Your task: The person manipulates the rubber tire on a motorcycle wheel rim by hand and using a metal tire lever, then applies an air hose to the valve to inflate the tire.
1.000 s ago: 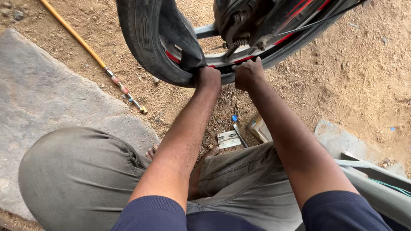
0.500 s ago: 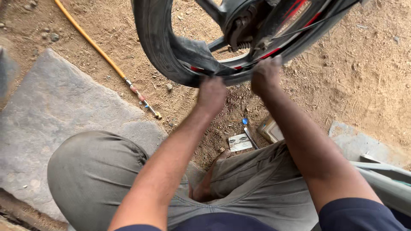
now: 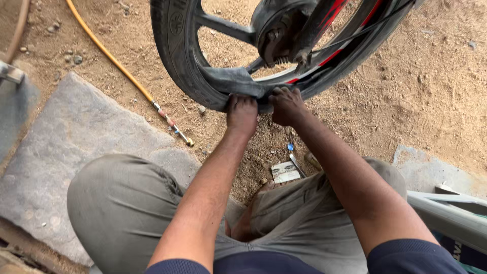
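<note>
Ground: bare sandy dirt [image 3: 436,96] scattered with small stones; a flat grey stone slab [image 3: 76,147] lies to the person's left, partly under the bent knee.

Wheel: a motorcycle wheel [image 3: 269,45] hangs at the top of the view, with a black tyre [image 3: 175,50], dark spokes and a red-striped rim. It is off the ground as far as the view shows.

Inner tube: a fold of black rubber inner tube [image 3: 231,81] bulges out of the tyre's lower edge, between tyre and rim.

Left hand: the left hand [image 3: 242,114] is closed on the tyre's lower edge just under the bulging tube, fingers curled over the rubber.

Right hand: the right hand [image 3: 286,105] sits just beside it, touching or nearly so, fingers hooked onto the same lower edge near the rim.

Step in hand: judged from the grip, the tube is being worked at the tyre's edge; whether it is going in or coming out cannot be told.

Next move calls for: a firm two-handed hold and an even working of the rubber along the rim, keeping the tube from being pinched.

Nearby: a yellow air hose [image 3: 109,56] with a metal nozzle runs across the dirt to the left; a small printed packet [image 3: 285,172] and a thin metal tool [image 3: 297,165] lie on the ground between the knees.

Person: squatting, in grey trousers [image 3: 116,203].
</note>
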